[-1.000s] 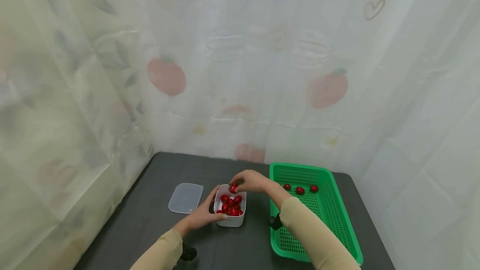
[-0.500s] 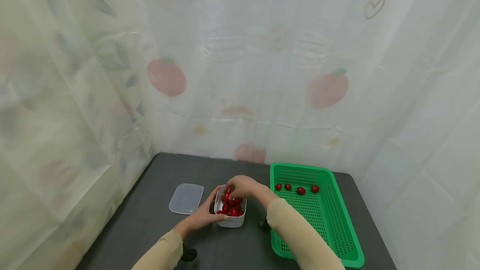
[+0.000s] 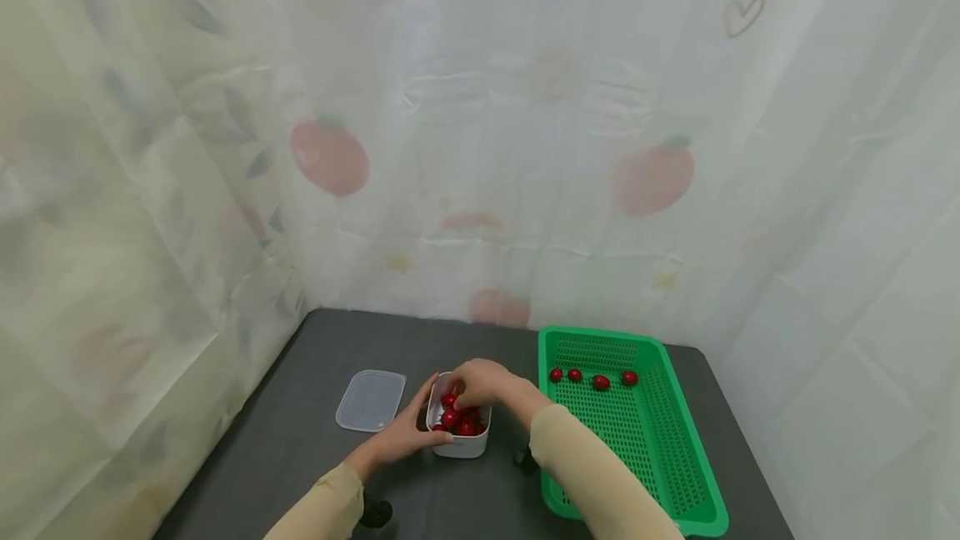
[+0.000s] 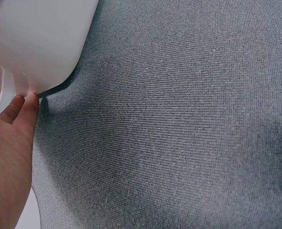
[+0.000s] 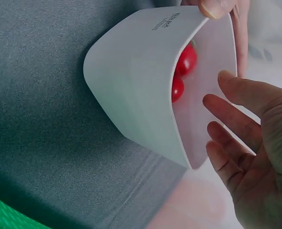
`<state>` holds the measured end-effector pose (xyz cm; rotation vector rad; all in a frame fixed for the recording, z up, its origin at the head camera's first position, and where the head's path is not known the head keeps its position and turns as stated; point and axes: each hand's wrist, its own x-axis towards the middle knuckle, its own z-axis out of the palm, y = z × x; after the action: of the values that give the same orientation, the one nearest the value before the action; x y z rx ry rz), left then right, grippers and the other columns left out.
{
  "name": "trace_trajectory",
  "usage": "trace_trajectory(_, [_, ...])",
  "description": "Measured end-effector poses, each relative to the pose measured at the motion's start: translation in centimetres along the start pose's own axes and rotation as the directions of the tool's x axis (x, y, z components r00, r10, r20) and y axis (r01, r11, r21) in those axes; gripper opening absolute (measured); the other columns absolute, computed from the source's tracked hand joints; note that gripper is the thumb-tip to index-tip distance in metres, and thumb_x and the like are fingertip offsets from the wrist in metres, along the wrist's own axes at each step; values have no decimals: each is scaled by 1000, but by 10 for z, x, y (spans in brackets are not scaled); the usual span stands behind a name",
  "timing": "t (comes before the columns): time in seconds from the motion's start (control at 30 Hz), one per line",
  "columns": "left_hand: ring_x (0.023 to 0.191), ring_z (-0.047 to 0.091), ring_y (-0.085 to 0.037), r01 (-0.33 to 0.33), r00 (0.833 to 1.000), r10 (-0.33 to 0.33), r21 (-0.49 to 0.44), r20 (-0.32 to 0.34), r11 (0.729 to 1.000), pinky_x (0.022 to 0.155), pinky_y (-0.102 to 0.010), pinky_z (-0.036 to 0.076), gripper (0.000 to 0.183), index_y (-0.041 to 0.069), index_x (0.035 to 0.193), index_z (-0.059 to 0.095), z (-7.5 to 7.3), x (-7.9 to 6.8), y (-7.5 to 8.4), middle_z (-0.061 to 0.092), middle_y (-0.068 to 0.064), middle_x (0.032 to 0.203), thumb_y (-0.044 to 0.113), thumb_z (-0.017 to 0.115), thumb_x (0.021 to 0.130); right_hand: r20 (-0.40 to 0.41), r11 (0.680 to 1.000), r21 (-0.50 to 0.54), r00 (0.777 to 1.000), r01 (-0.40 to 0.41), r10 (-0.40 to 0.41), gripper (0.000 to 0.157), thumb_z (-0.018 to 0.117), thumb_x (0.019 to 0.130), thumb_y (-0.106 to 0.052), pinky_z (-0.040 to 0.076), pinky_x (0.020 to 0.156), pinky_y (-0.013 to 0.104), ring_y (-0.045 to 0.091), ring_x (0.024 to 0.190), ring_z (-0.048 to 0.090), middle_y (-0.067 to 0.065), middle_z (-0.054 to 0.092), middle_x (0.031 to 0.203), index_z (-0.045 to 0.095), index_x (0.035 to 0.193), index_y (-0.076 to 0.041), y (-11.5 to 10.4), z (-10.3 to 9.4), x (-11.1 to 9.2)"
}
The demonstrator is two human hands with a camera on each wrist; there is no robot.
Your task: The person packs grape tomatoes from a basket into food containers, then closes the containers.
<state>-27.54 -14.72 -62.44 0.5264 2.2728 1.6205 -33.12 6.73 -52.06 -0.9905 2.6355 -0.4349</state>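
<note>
Counts: one white rectangular container (image 3: pixel 459 447) on the dark worktop (image 3: pixel 450 507); one translucent lid (image 3: pixel 371 400) lying at its 9 o'clock, apart from it; one green mesh basket (image 3: pixel 652 440) at its 3 o'clock. Cherry tomatoes (image 3: pixel 449 419): at least four show inside the container, full count blocked by the hand above. Four more sit in a loose row toward the basket's 12 o'clock end, bare mesh below them.

Left hand (image 3: pixel 401 433) at the container's 8 o'clock, gripping it: thumb at the near rim, fingers along the outer wall. Right hand (image 3: pixel 480 382) comes in over the 1 o'clock rim; right wrist view has its fingers spread and slightly bent, thumb apart, nothing between them.

Writing: dark printing (image 5: pixel 167 21) in a few small lines on the container wall, too small to read for certain. Curtain (image 3: pixel 480 107) at 12 o'clock carries red fruit prints and one heart outline.

Changes: a second ago the right hand pinched a tomato above the container's far side; now it is lower, that tomato released. Basket showed three then, four now. Lid unmoved.
</note>
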Motion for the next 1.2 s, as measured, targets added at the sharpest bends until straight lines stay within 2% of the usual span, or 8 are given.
trace_trajectory(0.37, [150,22,-42,14,1000,-13,-38,12,999,109,-55,39,102,28,165,-1,0,-2,-2,7,-18,169,21,73,96,-71,998,22,996,62,-60,25,72,95,-20,54,81,29,8,94,64,-7,73,106,76,120,-18,10,-15,-17])
trace_trajectory(0.53, [148,26,-42,22,1000,-22,-19,-6,1000,108,-54,40,103,24,166,0,3,0,-3,12,-17,168,24,75,95,-131,994,14,986,106,-104,26,71,97,-23,53,90,35,15,106,64,-5,73,112,75,122,-18,21,-32,-36])
trace_trajectory(0.73, [148,26,-42,7,1000,-8,-33,-9,999,108,-56,38,105,19,166,0,4,2,-5,16,-19,167,23,76,93,-183,995,47,980,90,-80,27,71,98,-22,52,92,38,17,112,63,-5,72,119,74,125,-21,45,-54,-65])
trace_trajectory(0.8, [149,26,-41,4,1000,-5,-20,-18,1000,109,-56,38,106,19,166,1,4,2,-5,17,-18,167,23,77,92,-194,994,81,980,70,-54,27,70,99,-22,53,87,37,17,107,66,-5,71,120,73,126,-22,55,-61,-75])
trace_trajectory(0.9, [148,27,-40,7,1000,-7,-2,-29,1000,109,-56,37,107,20,166,2,3,3,-5,17,-17,167,25,79,91,-198,987,160,980,19,13,27,69,100,-21,54,77,38,18,83,69,-4,70,121,71,127,-22,67,-70,-90])
trace_trajectory(1.03, [147,28,-41,10,999,-10,15,-34,1000,109,-56,37,107,21,166,4,3,3,-4,18,-18,167,27,79,90,-195,972,228,976,-48,94,27,69,100,-20,52,69,39,16,59,63,-2,69,120,71,127,-23,84,-76,-107])
trace_trajectory(1.1, [147,28,-40,13,999,-12,19,-36,1000,109,-56,36,107,22,166,4,3,3,-5,18,-17,167,26,79,90,-201,974,216,973,-72,116,28,68,100,-21,52,74,39,15,71,65,-1,68,121,70,129,-23,91,-78,-115])
trace_trajectory(1.2, [148,28,-40,11,999,-11,14,-37,1000,109,-57,35,107,22,166,4,3,4,-5,17,-17,167,26,79,90,-221,975,206,966,-85,131,30,69,100,-20,53,84,46,23,97,67,0,69,121,70,130,-20,100,-80,-125])
